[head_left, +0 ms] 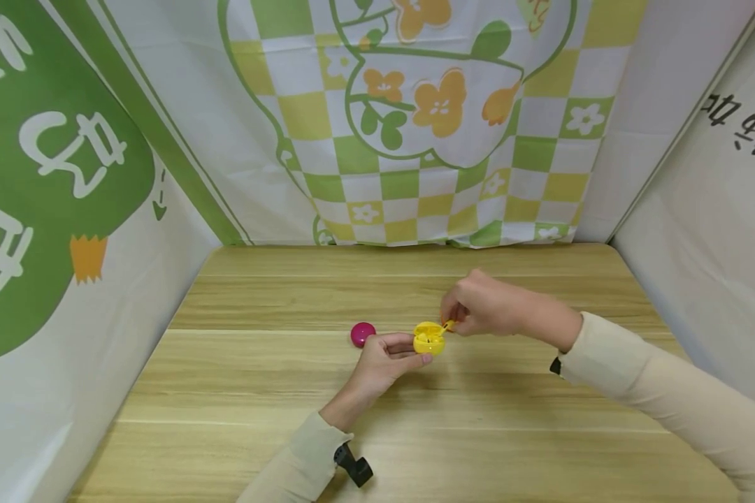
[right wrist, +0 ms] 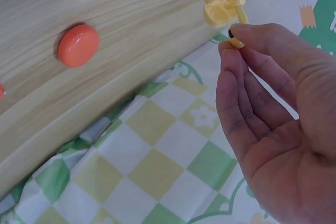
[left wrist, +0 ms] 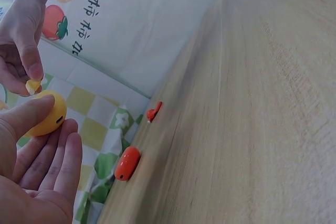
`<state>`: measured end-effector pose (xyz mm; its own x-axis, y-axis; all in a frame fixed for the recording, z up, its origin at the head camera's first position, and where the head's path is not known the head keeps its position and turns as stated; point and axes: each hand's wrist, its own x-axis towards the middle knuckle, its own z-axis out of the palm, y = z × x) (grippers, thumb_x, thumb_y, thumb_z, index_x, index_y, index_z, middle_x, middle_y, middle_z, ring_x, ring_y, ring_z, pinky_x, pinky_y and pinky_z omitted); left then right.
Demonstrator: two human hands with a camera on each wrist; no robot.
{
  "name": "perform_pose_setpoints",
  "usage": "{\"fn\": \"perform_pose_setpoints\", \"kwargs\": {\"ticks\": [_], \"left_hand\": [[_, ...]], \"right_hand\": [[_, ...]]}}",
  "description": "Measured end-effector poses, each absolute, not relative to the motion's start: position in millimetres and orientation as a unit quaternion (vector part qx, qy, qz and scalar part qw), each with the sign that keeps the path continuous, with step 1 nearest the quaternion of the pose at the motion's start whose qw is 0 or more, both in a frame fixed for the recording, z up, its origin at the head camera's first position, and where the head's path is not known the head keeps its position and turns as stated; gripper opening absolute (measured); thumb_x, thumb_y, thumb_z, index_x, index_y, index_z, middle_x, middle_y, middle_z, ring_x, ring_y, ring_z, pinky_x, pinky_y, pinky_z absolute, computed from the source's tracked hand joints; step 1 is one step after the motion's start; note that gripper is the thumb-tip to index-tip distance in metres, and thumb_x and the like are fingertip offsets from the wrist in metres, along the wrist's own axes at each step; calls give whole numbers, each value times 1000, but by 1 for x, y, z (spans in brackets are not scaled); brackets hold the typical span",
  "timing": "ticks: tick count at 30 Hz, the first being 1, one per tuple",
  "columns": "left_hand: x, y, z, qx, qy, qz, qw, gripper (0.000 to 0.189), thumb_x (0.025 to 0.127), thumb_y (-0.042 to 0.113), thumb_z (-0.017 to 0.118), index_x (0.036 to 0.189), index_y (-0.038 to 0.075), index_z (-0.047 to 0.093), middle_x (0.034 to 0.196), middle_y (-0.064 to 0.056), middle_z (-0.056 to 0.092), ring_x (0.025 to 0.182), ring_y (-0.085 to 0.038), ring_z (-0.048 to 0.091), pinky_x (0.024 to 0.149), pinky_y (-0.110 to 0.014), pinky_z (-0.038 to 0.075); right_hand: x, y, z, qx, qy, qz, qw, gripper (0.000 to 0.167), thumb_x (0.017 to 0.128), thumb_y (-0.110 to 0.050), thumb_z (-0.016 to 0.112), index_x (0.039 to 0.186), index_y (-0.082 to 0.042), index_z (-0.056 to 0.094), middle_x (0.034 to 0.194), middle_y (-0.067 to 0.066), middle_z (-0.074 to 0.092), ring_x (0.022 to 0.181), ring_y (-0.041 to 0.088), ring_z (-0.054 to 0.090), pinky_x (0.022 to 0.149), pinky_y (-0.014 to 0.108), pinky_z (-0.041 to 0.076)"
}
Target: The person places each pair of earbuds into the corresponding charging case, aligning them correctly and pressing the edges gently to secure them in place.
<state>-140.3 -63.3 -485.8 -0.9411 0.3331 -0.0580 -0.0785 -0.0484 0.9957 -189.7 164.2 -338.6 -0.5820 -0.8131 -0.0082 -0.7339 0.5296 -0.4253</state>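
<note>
A round yellow earbud case (head_left: 429,344) with its lid raised is held above the table in my left hand (head_left: 386,360), thumb on one side and fingers on the other. In the left wrist view the back of the case (left wrist: 51,118) faces the camera, with a small dark port showing. My right hand (head_left: 487,305) pinches a yellow earbud (right wrist: 238,41) between thumb and fingertips, right at the mouth of the case, its stem pointing toward it. White and yellow parts show inside the case, partly hidden by its rim.
A magenta round case (head_left: 362,334) lies on the wooden table (head_left: 258,391) just beyond my left fingers. An orange case (right wrist: 79,45) and a loose orange earbud (left wrist: 154,112) lie farther right. Printed cloth (head_left: 403,188) hangs along the table's back edge.
</note>
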Motion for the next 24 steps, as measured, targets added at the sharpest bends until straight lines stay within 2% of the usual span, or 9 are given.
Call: {"fn": "perform_pose_setpoints", "kwargs": {"ticks": [11, 17, 24], "left_hand": [[-141, -64, -486, 94, 680, 713, 139, 40, 90, 13, 86, 125, -1, 74, 125, -19, 77, 110, -26, 78, 93, -32, 64], [-141, -64, -485, 88, 679, 714, 145, 40, 90, 14, 86, 126, 1, 75, 126, -18, 77, 112, -26, 77, 94, -32, 64], [-140, -65, -483, 94, 677, 716, 142, 40, 90, 13, 86, 126, 1, 75, 126, -18, 77, 112, -26, 77, 95, -33, 64]], "right_hand": [[-186, 152, -340, -467, 867, -149, 87, 19, 81, 8, 77, 78, -10, 73, 82, 2, 77, 75, 8, 70, 69, 20, 60], [-183, 147, -342, -460, 871, -139, 98, 17, 83, 9, 77, 81, -8, 75, 86, 4, 79, 77, 9, 71, 71, 24, 62], [-182, 143, -344, -459, 874, -125, 101, 18, 85, 7, 79, 80, -9, 75, 82, 4, 77, 70, 5, 63, 66, 22, 57]]}}
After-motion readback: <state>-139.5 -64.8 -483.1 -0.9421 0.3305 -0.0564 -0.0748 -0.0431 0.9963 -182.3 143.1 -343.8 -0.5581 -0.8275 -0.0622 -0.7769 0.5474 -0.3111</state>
